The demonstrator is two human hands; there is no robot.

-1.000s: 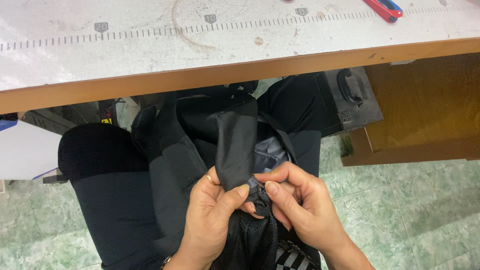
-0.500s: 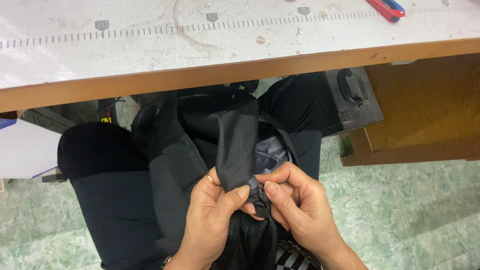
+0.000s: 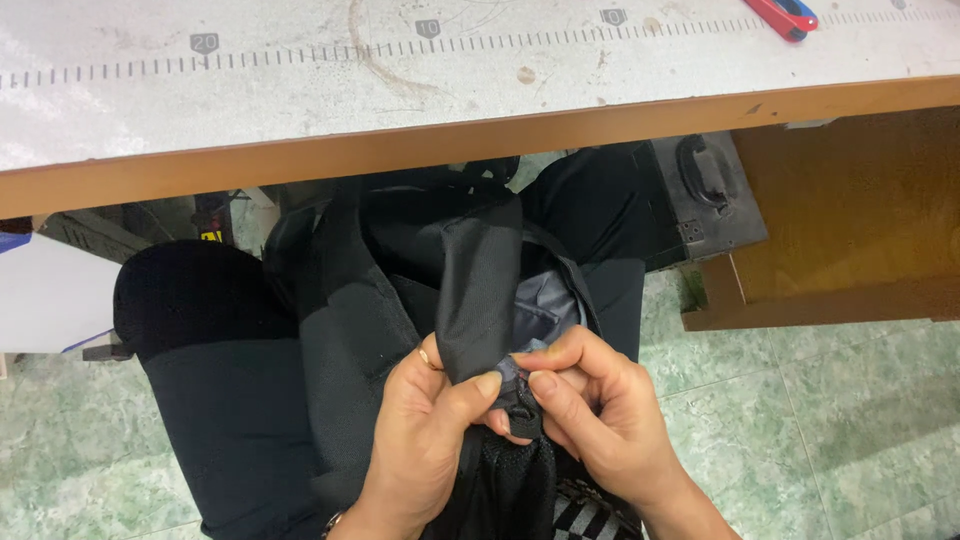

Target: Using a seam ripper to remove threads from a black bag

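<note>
Far left there's a white panel (image 3: 45, 295) by the floor, then the person's knee in dark trousers (image 3: 190, 300). Across the lap lies a black bag (image 3: 400, 290) made of dark fabric, with a grey lining (image 3: 545, 305) showing where it gapes open, and a mesh part (image 3: 510, 490) lower down.

The left hand (image 3: 425, 440) has its thumb and fingers closed on a fold of the black fabric — there's a thin ring on one finger. Right next to it, touching, the right hand (image 3: 600, 420) pinches the same spot, fingertips shut on a small dark tab or zipper piece (image 3: 520, 400) at the edge of the fabric. Can't tell exactly what that little piece is.

Above it all runs the worktable (image 3: 480, 140) with a ruler scale along its top. Further right — a red and blue tool (image 3: 785, 15) on the table, a dark metal box with a handle (image 3: 700, 195) under it, and a wooden cabinet (image 3: 850, 220) on the green tiled floor (image 3: 830, 400).
</note>
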